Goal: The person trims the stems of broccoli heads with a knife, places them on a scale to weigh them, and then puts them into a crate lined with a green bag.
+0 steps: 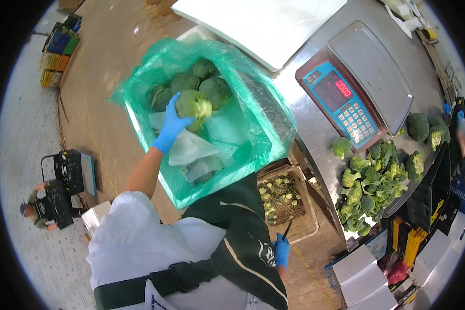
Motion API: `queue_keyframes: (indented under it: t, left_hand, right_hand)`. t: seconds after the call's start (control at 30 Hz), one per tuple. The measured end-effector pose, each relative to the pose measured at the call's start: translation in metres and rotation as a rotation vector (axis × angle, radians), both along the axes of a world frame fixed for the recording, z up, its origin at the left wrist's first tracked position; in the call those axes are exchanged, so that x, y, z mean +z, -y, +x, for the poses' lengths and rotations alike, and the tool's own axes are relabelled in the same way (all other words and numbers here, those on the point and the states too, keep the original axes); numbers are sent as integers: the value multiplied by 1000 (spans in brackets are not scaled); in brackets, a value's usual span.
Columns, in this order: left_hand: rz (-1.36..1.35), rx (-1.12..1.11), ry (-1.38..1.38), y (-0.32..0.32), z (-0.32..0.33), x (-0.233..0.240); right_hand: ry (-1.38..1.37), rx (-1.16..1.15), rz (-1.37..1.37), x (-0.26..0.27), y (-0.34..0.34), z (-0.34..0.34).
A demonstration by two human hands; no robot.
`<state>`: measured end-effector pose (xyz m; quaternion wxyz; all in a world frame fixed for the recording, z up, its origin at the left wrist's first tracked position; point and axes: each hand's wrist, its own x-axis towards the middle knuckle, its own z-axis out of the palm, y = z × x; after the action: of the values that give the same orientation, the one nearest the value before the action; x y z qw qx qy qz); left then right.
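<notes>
My left hand [173, 126], in a blue glove, grips a broccoli head [193, 108] by its side, its pale cut stem facing right. It is inside a white box lined with green plastic film [271, 112]. More broccoli heads [216, 92] lie at the box's far end, and clear plastic sheets [193, 149] cover part of the near end. My right hand [282, 250], gloved in blue, hangs low beside the dark apron, closed around a knife [287, 229] whose dark blade points up.
Right of the box, a steel table [314, 131] carries a digital scale [345, 100], a white foam box [263, 23] and a pile of broccoli florets [368, 186]. Below stands a crate [310, 217] with trimmings. A person [38, 209] holds black crates at far left; another gloved hand [460, 115] shows at far right.
</notes>
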<state>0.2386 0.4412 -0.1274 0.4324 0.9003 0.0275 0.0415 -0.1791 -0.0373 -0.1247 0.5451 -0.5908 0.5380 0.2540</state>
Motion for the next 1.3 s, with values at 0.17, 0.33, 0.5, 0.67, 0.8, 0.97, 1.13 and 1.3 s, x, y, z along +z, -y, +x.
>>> queue_keyframes:
  t: [0.17,0.33,0.5,0.67,0.8,0.97,1.13,1.3]
  left_hand:
    - [-1057,236,-532,49,-10,80]
    - [-1253,-118,-687,135,-48,139]
    - [-1027,-386,-995,261,-100,160]
    - [-874,-680,-1081,343,-165,123]
    - [-725,-772,-1217,374,-203,123]
    - [-486,-813,-1385,400,-225,134]
    - [-394,-949,-1456,409,-254,129]
    - [-318,-1010,-1449,419,-275,133]
  right_hand:
    - [174,360,-327,-27,6,21]
    - [595,525,-730,76,-28,108]
    - [647,665,-1014,134,-40,117]
    - [370,525,-1104,123,-30,51]
    - [282,366,-1101,118,-34,0]
    - [261,212,-1062,108,-50,-49]
    - [143,148,-1006,111,-52,-55]
    - [-18,-37,-889,90,-61,-63]
